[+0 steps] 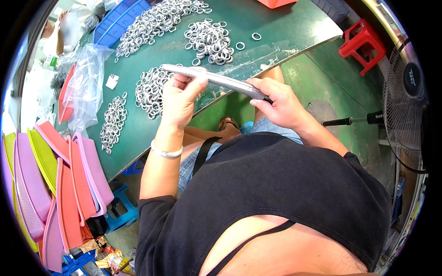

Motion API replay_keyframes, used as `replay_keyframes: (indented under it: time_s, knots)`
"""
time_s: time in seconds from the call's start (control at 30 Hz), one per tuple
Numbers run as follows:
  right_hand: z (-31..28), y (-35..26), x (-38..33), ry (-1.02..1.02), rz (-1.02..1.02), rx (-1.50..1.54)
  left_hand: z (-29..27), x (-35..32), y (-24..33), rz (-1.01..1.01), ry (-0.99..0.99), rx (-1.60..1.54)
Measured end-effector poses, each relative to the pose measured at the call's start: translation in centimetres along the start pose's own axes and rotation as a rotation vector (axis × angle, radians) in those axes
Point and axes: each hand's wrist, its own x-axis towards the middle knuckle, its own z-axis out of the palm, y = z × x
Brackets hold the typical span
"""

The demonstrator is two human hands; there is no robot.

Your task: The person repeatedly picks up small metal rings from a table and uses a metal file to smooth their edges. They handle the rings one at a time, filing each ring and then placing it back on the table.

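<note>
1. Left hand (182,99) is pinching the grey rod (230,83), right hand (280,102) is gripping its dark end, over the table's edge (317,45).
2. Rings (212,42) are sitting piled; done or left, can't tell tbh.

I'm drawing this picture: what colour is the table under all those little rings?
Green; the table shows best in the head view.
</note>
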Motion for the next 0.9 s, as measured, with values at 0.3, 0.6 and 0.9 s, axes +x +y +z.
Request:
replay_keyframes:
  time_s: [0.3,0.6,0.9]
  knots:
    - [-0.8,1.7,-1.1,0.003,0.161,0.077,-4.7,2.8,3.9,0.394,0.075,1.553]
    - [-1.2,2.9,-1.3,0.069,0.241,0.127,-1.1,5.6,2.1,0.363,-0.021,1.769]
    - [-1.8,2.8,-1.5,0.039,0.248,0.086,-0.9,6.7,1.5,0.292,-0.044,1.670]
